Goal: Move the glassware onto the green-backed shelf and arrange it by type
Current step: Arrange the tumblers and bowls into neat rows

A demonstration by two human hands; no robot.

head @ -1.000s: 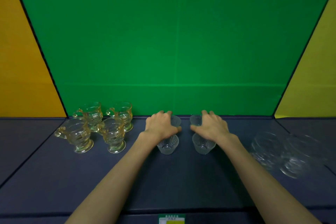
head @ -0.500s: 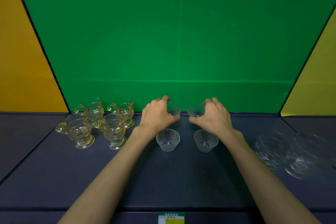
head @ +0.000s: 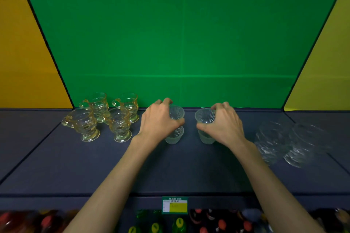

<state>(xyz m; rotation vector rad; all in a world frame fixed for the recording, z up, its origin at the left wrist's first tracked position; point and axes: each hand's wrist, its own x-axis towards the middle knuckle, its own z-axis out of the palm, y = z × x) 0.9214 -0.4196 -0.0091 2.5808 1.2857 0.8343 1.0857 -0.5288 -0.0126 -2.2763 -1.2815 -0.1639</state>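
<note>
- The left hand point(head: 161, 119) is curling its fingers and thumb around a clear ribbed cup point(head: 176, 112), holding it near the back of the dark shelf point(head: 170, 168), at about 12 o'clock from a second ribbed cup point(head: 173, 136) standing just in front.
- The right hand point(head: 223, 123) is gripping another ribbed cup point(head: 205, 116) the same way, with a fourth one point(head: 205, 138) partly hidden beneath the palm at its 6 o'clock.
- Whether the two held cups are resting on the shelf or raised slightly off it is not something I can tell.
- Four amber handled cups point(head: 106, 117) are standing grouped at the 9 o'clock side; clear bowls point(head: 289, 142), blurred, are sitting at the 3 o'clock side.
- Risks, as I judge them:
  - each wrist is hanging right over a front cup, so pulling a hand back low could be knocking that cup over;
  - the held cups are close together, so they could be clinking and chipping;
  - smooth glass gripped by its upper part could be slipping if the grip loosens too early;
  - the left forearm is passing near the closest amber cup, so a sideways swing could be tipping it.
</note>
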